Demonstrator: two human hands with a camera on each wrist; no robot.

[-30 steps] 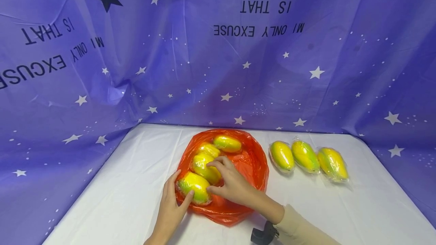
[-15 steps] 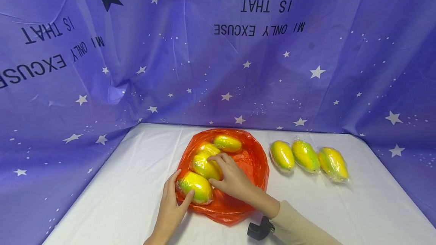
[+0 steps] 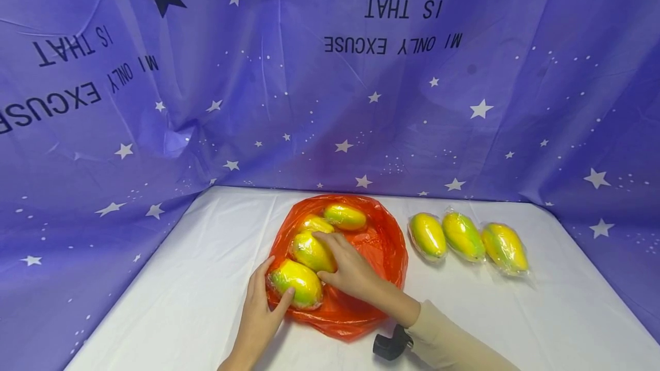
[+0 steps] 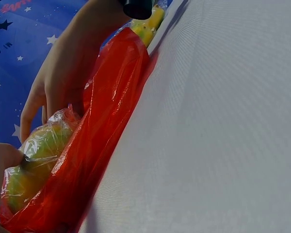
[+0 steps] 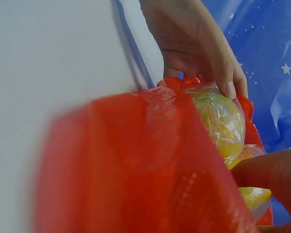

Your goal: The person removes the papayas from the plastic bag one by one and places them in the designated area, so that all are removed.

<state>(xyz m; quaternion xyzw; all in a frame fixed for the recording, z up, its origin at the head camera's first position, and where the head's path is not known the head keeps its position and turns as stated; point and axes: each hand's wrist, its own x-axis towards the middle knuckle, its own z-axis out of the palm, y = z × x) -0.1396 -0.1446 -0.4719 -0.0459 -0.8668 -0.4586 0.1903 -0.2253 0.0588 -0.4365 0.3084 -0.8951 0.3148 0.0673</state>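
Spread wide, the left hand [image 3: 262,308] is holding the nearest mango [image 3: 299,284] inside the red bag [image 3: 348,331], left side; the right hand [image 3: 356,271], half-curled, is gripping the second mango [image 3: 309,252] just beyond; three wrapped mangoes [image 3: 464,236] are lying farther right
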